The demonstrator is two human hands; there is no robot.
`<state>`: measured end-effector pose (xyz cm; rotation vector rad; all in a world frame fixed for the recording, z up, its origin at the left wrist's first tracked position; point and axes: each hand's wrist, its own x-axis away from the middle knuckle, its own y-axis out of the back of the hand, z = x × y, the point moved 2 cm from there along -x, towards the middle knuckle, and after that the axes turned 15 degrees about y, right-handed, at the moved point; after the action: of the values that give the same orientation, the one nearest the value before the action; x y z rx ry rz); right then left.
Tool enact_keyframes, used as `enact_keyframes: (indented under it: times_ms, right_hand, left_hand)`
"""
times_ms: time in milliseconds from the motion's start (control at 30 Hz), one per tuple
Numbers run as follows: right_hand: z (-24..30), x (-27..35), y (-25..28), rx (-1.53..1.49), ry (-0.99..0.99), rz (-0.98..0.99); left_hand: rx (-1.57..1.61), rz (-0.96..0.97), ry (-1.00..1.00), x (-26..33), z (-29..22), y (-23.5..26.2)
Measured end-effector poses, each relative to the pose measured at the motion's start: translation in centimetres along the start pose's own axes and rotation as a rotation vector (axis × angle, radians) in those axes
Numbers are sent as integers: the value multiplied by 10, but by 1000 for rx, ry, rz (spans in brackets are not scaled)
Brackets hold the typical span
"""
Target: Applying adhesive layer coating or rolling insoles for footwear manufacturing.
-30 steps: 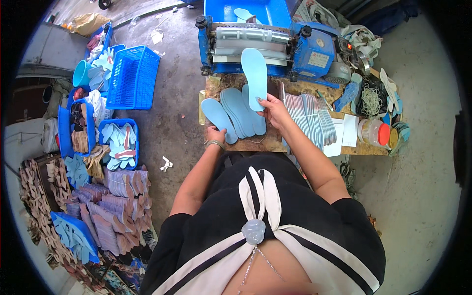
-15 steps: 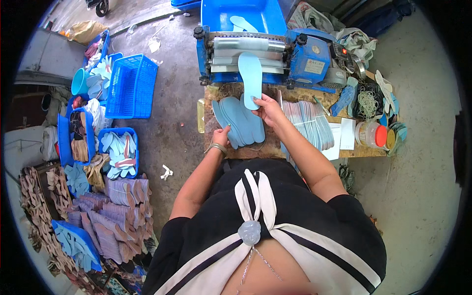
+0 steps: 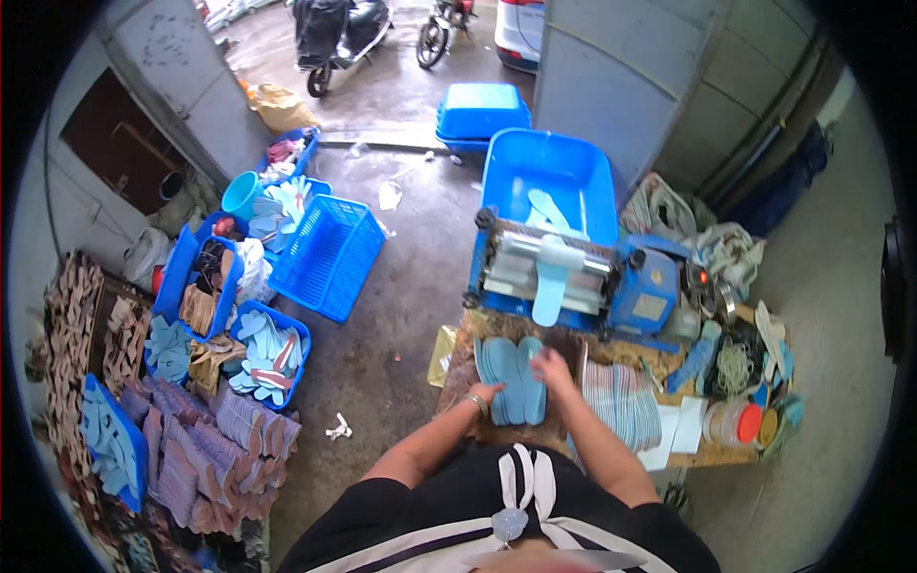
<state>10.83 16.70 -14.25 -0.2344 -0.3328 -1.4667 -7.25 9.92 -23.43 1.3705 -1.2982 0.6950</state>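
Note:
Light-blue shoe insoles (image 3: 511,387) lie in overlapping stacks on the worktable, close in front of me. My left hand (image 3: 485,393) grips the left edge of these stacks, fingers bent against it. Over their right side is my right hand (image 3: 551,371), its fingers smeared by motion; whether it holds an insole I cannot tell. Beyond the hands stands a blue roller machine (image 3: 544,272). A single light-blue insole (image 3: 550,286) sits at its rollers, hanging toward me, touched by neither hand. Behind the rollers, a blue tub (image 3: 592,181) contains a few insoles.
Tied striped insoles (image 3: 621,401), white papers (image 3: 688,425) and a red-lidded jar (image 3: 735,422) occupy the table's right side. Leftward on the floor are a blue basket (image 3: 330,258), a blue crate of insoles (image 3: 272,353) and purplish bundles (image 3: 210,439). Scooters stand beyond the doorway.
The insole my right hand held is now at the rollers, released. My right hand has come back to the stacks. The view has tilted up, showing the doorway.

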Motion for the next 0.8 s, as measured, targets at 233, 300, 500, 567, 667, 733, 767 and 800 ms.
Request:
enact_keyframes:
  times_ms: [233, 300, 500, 567, 667, 733, 767, 800]
  right_hand:
    - [-81, 26, 20, 755, -58, -78]
    - [-79, 23, 22, 705, -79, -53]
    - [-96, 12, 18, 148, -224, 95]
    - [-69, 24, 13, 3, -242, 16]
    - [-43, 32, 6, -81, -145, 9]
    - [-42, 34, 5, -172, -97, 2]
    - [-41, 34, 4, -263, -48, -4]
    - [-30, 40, 3, -268, -46, -6]
  left_hand:
    - [181, 77, -47, 32, -18, -5]
    - [325, 100, -45, 35, -18, -11]
    - [502, 422, -92, 40, -24, -8]
    - [488, 520, -129, 37, -25, -7]
    - [524, 629, -209, 40, -27, -4]
    - [680, 786, -186, 48, -25, 2]
    - [680, 785, -189, 52, -24, 6]
    - [697, 837, -193, 66, -23, 15]
